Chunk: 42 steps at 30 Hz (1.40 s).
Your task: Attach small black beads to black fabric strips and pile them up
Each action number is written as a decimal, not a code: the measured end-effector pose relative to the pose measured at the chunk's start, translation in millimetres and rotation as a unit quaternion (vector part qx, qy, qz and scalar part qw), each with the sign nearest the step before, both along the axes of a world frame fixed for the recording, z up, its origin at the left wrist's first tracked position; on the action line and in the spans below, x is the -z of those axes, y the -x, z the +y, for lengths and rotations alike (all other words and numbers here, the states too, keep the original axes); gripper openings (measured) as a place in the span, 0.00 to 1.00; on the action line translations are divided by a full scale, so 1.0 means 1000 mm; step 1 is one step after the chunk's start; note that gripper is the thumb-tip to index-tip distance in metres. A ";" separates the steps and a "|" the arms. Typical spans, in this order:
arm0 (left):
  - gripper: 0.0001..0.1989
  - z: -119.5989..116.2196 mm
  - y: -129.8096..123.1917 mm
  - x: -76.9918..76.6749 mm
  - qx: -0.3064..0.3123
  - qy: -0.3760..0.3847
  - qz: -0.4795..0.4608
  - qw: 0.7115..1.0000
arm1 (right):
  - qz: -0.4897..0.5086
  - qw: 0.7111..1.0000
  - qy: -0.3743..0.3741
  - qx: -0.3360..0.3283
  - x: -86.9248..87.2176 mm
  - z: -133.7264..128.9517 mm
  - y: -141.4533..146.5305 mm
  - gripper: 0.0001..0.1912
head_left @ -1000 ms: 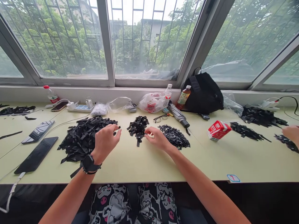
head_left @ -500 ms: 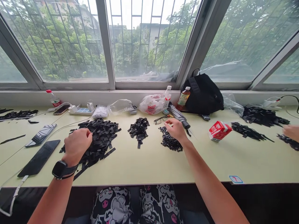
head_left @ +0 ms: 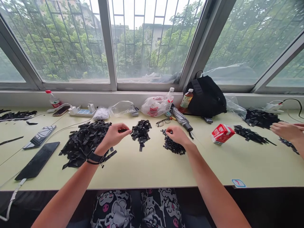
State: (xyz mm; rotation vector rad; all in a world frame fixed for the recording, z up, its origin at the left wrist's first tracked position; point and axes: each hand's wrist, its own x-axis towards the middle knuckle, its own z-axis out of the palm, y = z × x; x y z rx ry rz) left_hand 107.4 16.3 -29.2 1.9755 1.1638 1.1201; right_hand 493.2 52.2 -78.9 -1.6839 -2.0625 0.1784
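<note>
Tracking the left hand [head_left: 114, 135], I see it has moved off the big heap of black strips [head_left: 84, 144], thumb and finger pinched on a narrow black strip [head_left: 123, 130] just beside the smaller strip cluster [head_left: 141, 131]. The right hand [head_left: 177, 135] has its fingers curled together on the heap of small black pieces [head_left: 171, 146]; I cannot tell whether they hold one.

We list three lots, side by side: a loose heap of flat black strips [head_left: 85, 142]; a smaller, narrow bunch of black strips [head_left: 141, 133], well apart from it; a mound of small black pieces [head_left: 172, 145]. One black strip [head_left: 123, 130] sits pinched in our left hand [head_left: 114, 135].
</note>
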 end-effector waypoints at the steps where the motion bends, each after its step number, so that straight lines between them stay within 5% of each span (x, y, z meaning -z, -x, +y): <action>1: 0.15 0.003 -0.006 0.007 0.030 0.032 -0.036 0.998 | -0.002 1.000 0.003 0.000 0.000 0.000 0.000 0.06; 7: 0.19 0.002 -0.024 0.037 0.129 0.236 -0.209 0.940 | -0.009 0.999 0.043 -0.022 -0.001 -0.005 0.002 0.05; 14: 0.19 -0.004 -0.028 0.039 0.177 0.322 -0.298 0.881 | -0.011 0.999 0.051 -0.008 0.002 -0.004 0.003 0.05; 32: 0.17 -0.012 -0.034 0.046 0.201 0.349 -0.291 0.868 | 0.004 0.999 -0.039 0.029 0.007 0.001 0.004 0.11; 42: 0.18 -0.014 -0.039 0.050 0.183 0.364 -0.293 0.865 | 0.231 0.969 0.058 -0.070 -0.008 -0.014 0.031 0.14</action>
